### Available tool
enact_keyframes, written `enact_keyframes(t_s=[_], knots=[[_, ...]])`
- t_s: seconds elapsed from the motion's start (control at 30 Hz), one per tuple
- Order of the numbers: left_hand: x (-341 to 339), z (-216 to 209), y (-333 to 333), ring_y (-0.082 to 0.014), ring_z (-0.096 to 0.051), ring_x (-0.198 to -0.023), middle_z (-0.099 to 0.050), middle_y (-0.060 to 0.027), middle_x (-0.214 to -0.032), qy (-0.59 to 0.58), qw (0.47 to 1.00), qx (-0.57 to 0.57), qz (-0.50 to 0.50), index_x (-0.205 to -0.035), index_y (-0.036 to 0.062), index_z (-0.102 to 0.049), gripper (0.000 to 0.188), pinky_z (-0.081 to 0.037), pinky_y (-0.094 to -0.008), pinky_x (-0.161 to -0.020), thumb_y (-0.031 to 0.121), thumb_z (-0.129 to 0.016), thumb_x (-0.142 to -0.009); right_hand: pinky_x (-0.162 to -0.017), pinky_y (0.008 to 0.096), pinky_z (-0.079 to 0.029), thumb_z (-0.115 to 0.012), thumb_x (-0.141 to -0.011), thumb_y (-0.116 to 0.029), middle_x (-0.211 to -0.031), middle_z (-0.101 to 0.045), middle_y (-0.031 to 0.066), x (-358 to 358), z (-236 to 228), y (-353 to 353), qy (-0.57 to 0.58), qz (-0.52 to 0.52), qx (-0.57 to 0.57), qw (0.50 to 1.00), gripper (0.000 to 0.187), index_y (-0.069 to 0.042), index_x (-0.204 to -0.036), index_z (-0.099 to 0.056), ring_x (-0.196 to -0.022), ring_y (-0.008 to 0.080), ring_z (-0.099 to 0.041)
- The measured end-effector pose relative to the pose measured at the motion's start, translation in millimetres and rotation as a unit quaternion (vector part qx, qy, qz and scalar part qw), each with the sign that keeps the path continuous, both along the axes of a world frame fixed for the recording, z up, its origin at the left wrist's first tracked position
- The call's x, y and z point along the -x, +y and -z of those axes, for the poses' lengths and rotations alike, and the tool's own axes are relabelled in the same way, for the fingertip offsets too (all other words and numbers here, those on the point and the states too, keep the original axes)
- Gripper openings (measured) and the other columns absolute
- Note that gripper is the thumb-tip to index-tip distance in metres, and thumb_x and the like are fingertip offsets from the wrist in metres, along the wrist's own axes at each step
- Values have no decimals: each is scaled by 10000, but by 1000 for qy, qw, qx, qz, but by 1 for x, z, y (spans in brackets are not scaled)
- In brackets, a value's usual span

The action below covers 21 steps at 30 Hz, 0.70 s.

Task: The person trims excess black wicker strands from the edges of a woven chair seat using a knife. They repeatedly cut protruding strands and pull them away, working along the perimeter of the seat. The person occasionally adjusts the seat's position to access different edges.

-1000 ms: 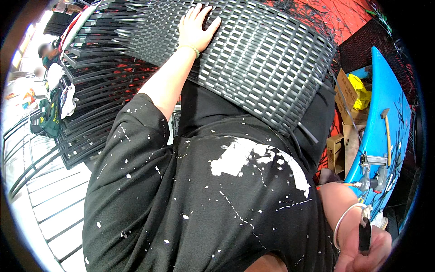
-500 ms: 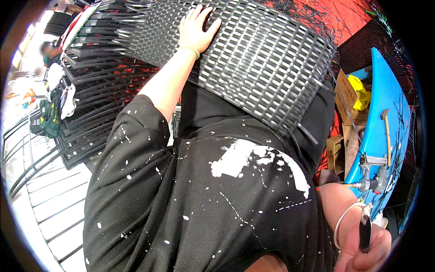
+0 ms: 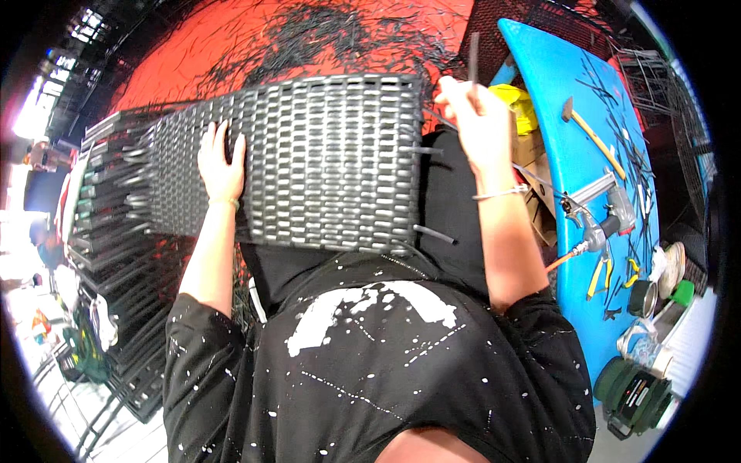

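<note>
A black woven plastic-rattan panel point(image 3: 332, 162) lies across my lap, with several loose strand ends jutting from its right edge. My left hand point(image 3: 221, 166) rests flat on its left half, fingers stretched out and thumb apart. Just beyond the panel's upper right corner is my right hand point(image 3: 477, 123), closed around a dark flat strip point(image 3: 473, 58) that sticks up from the fingers. A thin dark strand runs between that corner and the right hand; whether it joins the strip is hidden by the fingers.
Stacked black frames point(image 3: 116, 255) stand at the left. On the right, a blue table point(image 3: 567, 309) bears a hammer point(image 3: 590, 139), an air stapler point(image 3: 606, 220), yellow-handled pliers point(image 3: 600, 276) and strip scraps. Cut strips litter the red floor covering point(image 3: 177, 73). A yellow bag point(image 3: 515, 108) sits beside the table.
My right hand has risen from low beside my body to the panel's upper right corner, still holding the dark strip. The view has turned; my left hand stays flat on the panel.
</note>
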<state>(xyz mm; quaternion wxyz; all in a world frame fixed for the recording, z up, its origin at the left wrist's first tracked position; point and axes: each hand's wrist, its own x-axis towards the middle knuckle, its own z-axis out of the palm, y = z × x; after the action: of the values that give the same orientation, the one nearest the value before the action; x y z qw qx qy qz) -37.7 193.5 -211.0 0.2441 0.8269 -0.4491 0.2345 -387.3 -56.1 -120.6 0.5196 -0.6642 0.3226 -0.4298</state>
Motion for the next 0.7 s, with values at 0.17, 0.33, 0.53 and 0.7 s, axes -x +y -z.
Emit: enact_keyframes(t_s=[0.17,0.33,0.53,0.7], knots=[[3,-4,-6,-356,-413,-1361,-455,-178,-1477,21,1000,-10,10,-1375,110,-543,512,-263,-469,-1146,376,-613,-944,-536,222,-388,-696,-926,-312,-603,-563,-35,-12,19,-30,28,0,-20,999,334,-26,-754,-682,-551,41,-482],[5,-8,-6,-353,-407,-1365,-442,-181,-1485,29,999,-18,20,-1377,87,-536,495,-278,-450,-1143,326,-616,-951,-531,234,-389,-686,-930,-309,-589,-559,-33,-25,49,-63,-4,23,-58,998,351,-30,-719,-660,-552,54,-488],[14,-33,1,-353,-401,-1369,-431,-187,-1492,32,999,-1,31,-1390,73,-522,485,-280,-440,-1145,275,-613,-959,-573,249,-430,-673,-937,-322,-633,-605,-12,-29,50,-42,-51,9,-151,987,357,-29,-734,-658,-578,64,-534],[12,-37,5,-344,-381,-1387,-414,-181,-1504,26,999,-31,29,-1413,97,-496,489,-254,-467,-1155,310,-568,-979,-600,285,-425,-626,-958,-386,-657,-592,4,-42,62,-43,-30,21,-134,990,425,3,-788,-652,-625,85,-525]])
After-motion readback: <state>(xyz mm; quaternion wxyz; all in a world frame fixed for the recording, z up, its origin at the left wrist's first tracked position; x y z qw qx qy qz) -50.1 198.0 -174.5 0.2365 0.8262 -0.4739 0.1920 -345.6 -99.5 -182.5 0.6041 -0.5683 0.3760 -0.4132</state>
